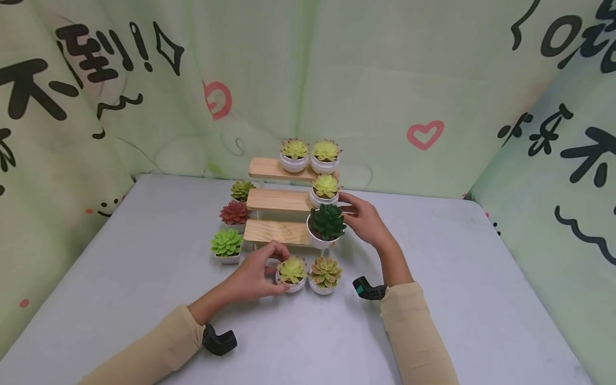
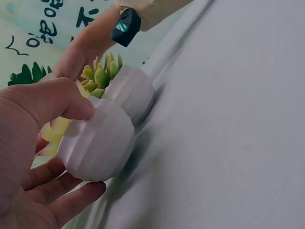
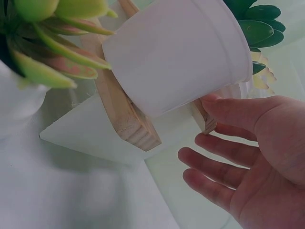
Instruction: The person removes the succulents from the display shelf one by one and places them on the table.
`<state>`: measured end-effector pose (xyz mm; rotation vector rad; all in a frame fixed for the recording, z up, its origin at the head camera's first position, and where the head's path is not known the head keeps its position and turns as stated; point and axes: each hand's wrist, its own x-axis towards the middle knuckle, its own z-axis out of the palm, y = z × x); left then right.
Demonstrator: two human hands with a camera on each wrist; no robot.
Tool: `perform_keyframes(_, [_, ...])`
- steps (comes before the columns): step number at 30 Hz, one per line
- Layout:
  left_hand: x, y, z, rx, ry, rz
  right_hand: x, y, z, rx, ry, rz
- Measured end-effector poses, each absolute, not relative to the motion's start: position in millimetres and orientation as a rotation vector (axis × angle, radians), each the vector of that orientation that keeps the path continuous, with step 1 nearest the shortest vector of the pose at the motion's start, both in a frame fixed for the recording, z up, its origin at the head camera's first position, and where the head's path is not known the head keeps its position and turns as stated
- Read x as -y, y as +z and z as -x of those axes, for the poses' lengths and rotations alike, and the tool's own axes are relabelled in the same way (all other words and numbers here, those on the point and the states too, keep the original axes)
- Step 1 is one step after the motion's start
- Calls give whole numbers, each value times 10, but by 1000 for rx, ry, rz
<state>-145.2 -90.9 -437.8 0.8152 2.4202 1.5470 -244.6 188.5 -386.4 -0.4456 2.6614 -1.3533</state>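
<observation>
My left hand (image 1: pixel 257 272) holds a small white pot (image 2: pixel 97 140) with a yellow-green succulent (image 1: pixel 292 270), thumb on one side and fingers on the other. Right beside it stands another white pot with a pink-tipped succulent (image 1: pixel 325 271). My right hand (image 1: pixel 368 222) is at the right end of a wooden tiered stand (image 1: pixel 276 232), fingers spread and loosely extended. Its thumb (image 3: pixel 228 110) is by the middle shelf's end, close to the potted yellow succulent (image 1: pixel 325 186) there; contact is unclear. On the lowest shelf, a dark green succulent (image 1: pixel 327 222) sits in a white pot (image 3: pixel 176 52).
Two potted yellow succulents (image 1: pixel 294 149) stand on the top shelf. Left of the stand, a green (image 1: pixel 242 190), a red (image 1: pixel 235 213) and a bright green succulent (image 1: pixel 226 243) form a row on the white table (image 1: pixel 159 256). A printed curtain (image 1: pixel 361 96) hangs behind.
</observation>
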Motion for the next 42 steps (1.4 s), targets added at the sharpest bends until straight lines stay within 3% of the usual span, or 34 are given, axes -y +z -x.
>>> perform_keyframes(42, [923,-4423,1449,-2405,1523,-812,-1871,-3853,2430,-2651,-1353,424])
